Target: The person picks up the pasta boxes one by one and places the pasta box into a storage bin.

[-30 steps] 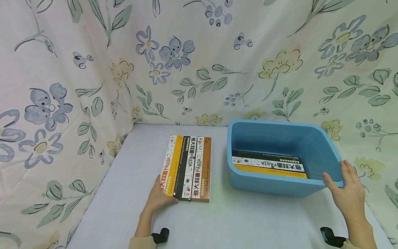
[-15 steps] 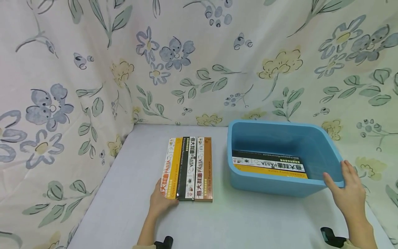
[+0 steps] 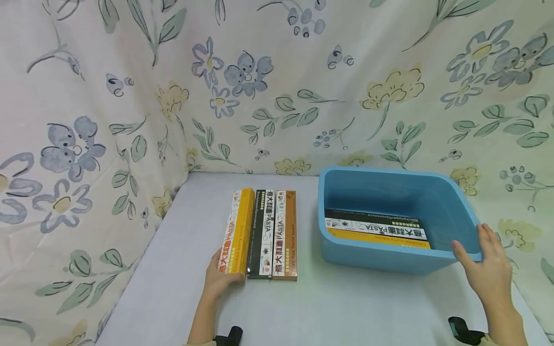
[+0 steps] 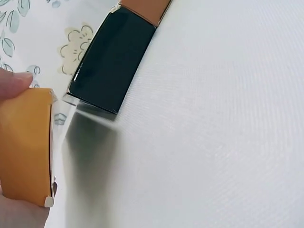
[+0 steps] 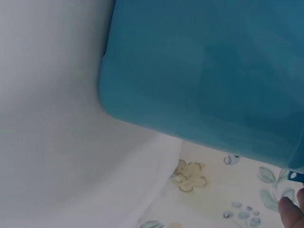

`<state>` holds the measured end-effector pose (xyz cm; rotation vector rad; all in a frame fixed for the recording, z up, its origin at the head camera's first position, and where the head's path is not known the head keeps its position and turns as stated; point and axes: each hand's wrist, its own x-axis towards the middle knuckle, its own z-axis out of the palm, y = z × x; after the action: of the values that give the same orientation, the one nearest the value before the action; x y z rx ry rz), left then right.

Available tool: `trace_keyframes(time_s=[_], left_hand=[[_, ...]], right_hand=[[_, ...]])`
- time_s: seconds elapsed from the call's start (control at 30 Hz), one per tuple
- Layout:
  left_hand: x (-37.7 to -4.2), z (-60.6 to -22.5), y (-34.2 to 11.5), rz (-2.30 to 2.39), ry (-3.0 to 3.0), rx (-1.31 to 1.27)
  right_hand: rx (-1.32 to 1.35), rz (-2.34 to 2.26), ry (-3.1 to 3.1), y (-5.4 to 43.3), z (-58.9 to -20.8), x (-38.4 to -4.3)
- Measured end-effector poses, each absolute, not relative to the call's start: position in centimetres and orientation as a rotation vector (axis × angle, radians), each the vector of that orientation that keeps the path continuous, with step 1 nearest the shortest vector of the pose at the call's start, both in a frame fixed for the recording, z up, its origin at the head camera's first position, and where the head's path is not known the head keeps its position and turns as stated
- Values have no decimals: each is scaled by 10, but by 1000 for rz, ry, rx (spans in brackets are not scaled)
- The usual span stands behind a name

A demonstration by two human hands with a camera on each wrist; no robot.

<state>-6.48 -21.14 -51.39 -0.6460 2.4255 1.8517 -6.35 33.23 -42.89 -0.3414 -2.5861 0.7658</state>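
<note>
In the head view my left hand (image 3: 220,281) grips the near end of a yellow pasta box (image 3: 241,230), thumb on one side and fingers on the other. The left wrist view shows the yellow end of this box (image 4: 26,147) apart from the black pasta box (image 4: 111,61). To its right, the black-and-white box (image 3: 261,235) and the brown-and-white box (image 3: 284,235) lie side by side. My right hand (image 3: 489,269) holds the near right corner of a blue plastic bin (image 3: 381,259) by the rim. A black pasta box (image 3: 372,223) and a yellow one lie inside it.
A white-covered table (image 3: 346,307) carries everything. Behind it and to the sides hangs a floral curtain (image 3: 277,86). The bin's side wall (image 5: 199,71) fills much of the right wrist view.
The row of boxes first shifted slightly right. Now the yellow box has come up and tilted away from the black one in my left hand. My right hand stays on the bin.
</note>
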Motion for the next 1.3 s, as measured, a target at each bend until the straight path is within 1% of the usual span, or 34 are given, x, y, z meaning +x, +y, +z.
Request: trace_keyframes(time_s=[0.17, 0.53, 0.8, 1.13, 1.3], left_hand=[[-65, -505, -212, 1912, 2393, -625], [-71, -467, -203, 2078, 2333, -422], [-71, -444, -194, 2177, 2321, -145], [-69, -422, -185, 2148, 2266, 321], [-72, -414, -179, 2079, 2274, 424]], right_hand=[[-339, 769, -2582, 333, -429, -64], [-341, 772, -2583, 335, -431, -66], [-328, 771, -2574, 334, -430, -64], [-350, 761, -2593, 334, -429, -65], [-353, 770, -2599, 333, -429, -64]])
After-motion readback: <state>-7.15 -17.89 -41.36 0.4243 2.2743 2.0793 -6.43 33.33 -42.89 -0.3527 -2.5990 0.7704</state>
